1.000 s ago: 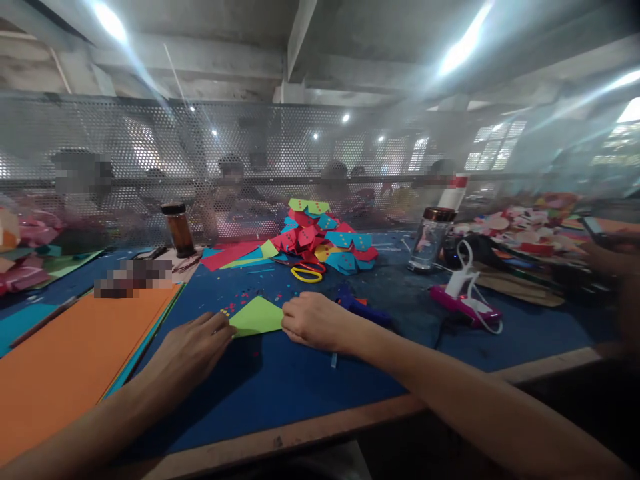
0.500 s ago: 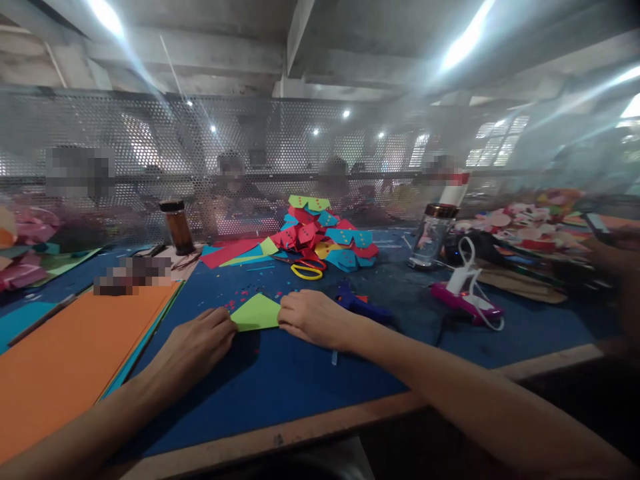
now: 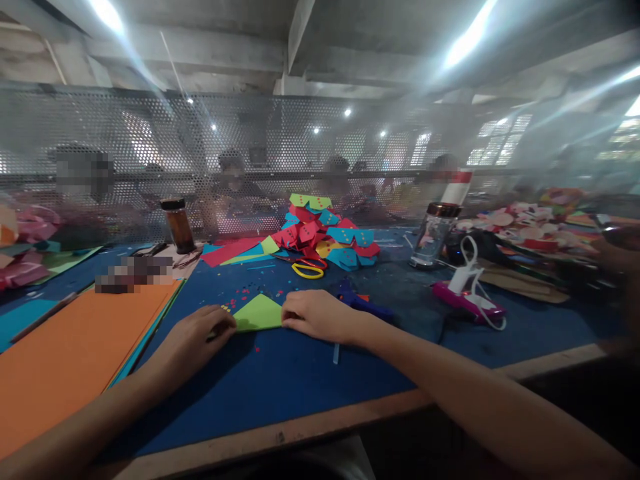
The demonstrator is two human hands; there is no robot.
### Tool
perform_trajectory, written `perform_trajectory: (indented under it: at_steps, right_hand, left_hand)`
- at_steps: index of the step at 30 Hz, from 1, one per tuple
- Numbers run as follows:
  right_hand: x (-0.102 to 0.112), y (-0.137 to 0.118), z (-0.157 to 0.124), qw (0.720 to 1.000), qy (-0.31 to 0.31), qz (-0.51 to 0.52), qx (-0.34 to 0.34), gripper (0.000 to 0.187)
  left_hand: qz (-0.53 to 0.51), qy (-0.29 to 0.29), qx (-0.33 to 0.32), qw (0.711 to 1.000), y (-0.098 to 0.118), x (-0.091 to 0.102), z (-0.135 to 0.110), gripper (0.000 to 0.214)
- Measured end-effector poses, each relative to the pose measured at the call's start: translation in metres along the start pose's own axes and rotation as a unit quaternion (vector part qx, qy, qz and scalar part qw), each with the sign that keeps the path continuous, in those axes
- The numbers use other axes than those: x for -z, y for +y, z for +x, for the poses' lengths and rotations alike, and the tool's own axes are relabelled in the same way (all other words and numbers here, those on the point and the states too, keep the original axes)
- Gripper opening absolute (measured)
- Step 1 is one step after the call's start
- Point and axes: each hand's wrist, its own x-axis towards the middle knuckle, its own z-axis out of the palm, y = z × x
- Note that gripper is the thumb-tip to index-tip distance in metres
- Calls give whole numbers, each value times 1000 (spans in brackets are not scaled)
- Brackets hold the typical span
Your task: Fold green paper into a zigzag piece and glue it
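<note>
A folded sheet of lime-green paper (image 3: 259,313) lies on the blue table, its upper edge rising to a point. My left hand (image 3: 206,332) pinches its left end, fingers curled and thumb below. At the right end, my right hand (image 3: 317,315) has its fingertips closed on the paper, covering that corner. Just behind my right hand lies a dark blue glue gun (image 3: 367,303), partly hidden by it, with a clear glue stick (image 3: 336,353) showing below the wrist. Small red and yellow paper bits (image 3: 243,295) are scattered behind the green paper.
Beyond are scissors (image 3: 309,269) with yellow and red handles and a pile of folded coloured paper shapes (image 3: 305,233). Orange sheets (image 3: 85,353) are stacked at left. A brown bottle (image 3: 179,227), a clear jar (image 3: 434,237) and a purple-and-white device (image 3: 467,300) stand around. Another person's blurred arm (image 3: 623,267) is at far right.
The fingers of my left hand have shifted, so the thumb and a gap under them show more. My right hand has moved slightly right. The green paper stays in place.
</note>
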Motion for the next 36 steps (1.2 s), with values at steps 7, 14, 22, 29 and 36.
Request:
perform_trajectory:
  at_steps: [7,14,22,29,36]
  right_hand:
    - [-9,12,7,995,-1,59,-81,14]
    - [-10,15,10,989,-13,91,-119,14]
    - [-7,13,7,989,-19,109,-93,5]
    - [-5,16,6,989,-30,121,-83,9]
    - [-1,17,5,988,-42,130,-73,18]
  left_hand:
    - [-20,-12,72,997,2,3,7,18]
    - [-13,-9,50,999,2,4,6,20]
    - [-6,-14,34,999,0,4,5,23]
    - [-7,-9,23,1000,-3,2,4,20]
    - [57,-9,-15,998,5,5,0,24]
